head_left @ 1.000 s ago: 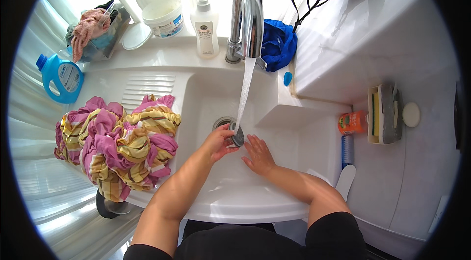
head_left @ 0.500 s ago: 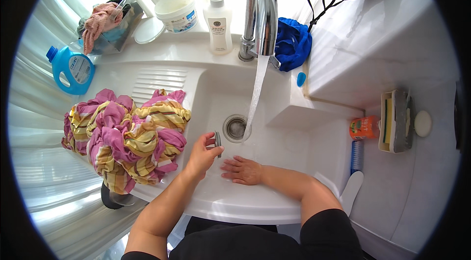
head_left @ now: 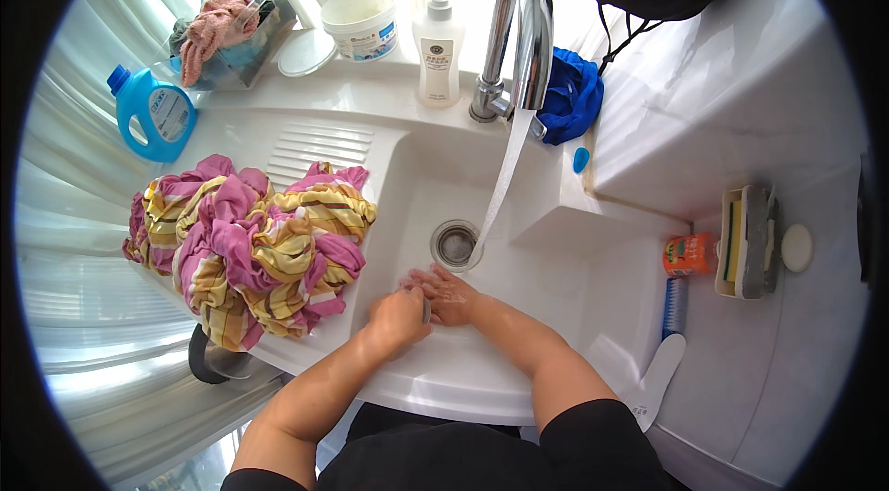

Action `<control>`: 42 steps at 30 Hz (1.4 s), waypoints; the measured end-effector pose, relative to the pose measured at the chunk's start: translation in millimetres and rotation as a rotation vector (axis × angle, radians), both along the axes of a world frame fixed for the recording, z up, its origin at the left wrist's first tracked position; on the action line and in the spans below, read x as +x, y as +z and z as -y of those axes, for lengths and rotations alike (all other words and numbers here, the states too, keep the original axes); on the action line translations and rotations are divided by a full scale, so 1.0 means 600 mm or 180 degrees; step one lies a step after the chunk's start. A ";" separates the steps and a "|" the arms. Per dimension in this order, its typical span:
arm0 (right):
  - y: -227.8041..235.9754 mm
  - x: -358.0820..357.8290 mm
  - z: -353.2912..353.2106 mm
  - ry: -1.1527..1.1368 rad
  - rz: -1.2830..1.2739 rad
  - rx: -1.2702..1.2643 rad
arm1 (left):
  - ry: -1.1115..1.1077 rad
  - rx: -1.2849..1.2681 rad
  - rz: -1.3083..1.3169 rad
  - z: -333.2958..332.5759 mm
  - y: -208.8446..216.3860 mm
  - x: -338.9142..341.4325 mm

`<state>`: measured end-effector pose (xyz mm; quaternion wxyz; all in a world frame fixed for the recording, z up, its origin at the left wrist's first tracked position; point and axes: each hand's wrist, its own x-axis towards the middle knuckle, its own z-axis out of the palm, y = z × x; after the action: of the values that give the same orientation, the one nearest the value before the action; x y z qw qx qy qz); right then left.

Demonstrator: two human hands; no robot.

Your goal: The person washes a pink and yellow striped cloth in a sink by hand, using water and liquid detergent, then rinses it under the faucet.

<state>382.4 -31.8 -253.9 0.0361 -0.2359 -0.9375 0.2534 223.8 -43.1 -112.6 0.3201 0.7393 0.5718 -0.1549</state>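
In the white sink (head_left: pixel 574 306), water runs from the chrome faucet (head_left: pixel 530 37) beside the round drain (head_left: pixel 455 244). My left hand (head_left: pixel 400 317) is closed around a round metal drain stopper (head_left: pixel 427 310), of which only a narrow grey edge shows. Right against it, my right hand (head_left: pixel 447 295) lies wet on the basin, fingers stretched out toward the left. A crumpled heap of pink and yellow striped cloth (head_left: pixel 245 245) rests on the ribbed drainboard to the left of both hands.
Along the back stand a blue detergent jug (head_left: pixel 156 116), a bin of clothes (head_left: pixel 250 56), a white tub (head_left: pixel 361 23) and a pump bottle (head_left: pixel 438 51). Blue cloth (head_left: pixel 569 97) sits behind the faucet. At right are an orange container (head_left: pixel 687 254), a sponge holder (head_left: pixel 745 243) and a blue brush (head_left: pixel 675 308).
My left hand has moved slightly right and down, bringing the stopper against my right hand. My right hand has shifted up toward the drain. The whole view has shifted a little.
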 end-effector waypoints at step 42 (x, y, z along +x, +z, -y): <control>0.314 0.137 -0.209 -0.4459 -0.3492 -0.1113 | -0.0522 -0.0586 -0.1006 -0.030 -0.138 0.022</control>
<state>464.5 93.5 -65.4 0.5872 -0.6005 -0.3786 0.3890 237.2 -24.9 -195.1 0.2788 0.7175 0.5363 -0.3462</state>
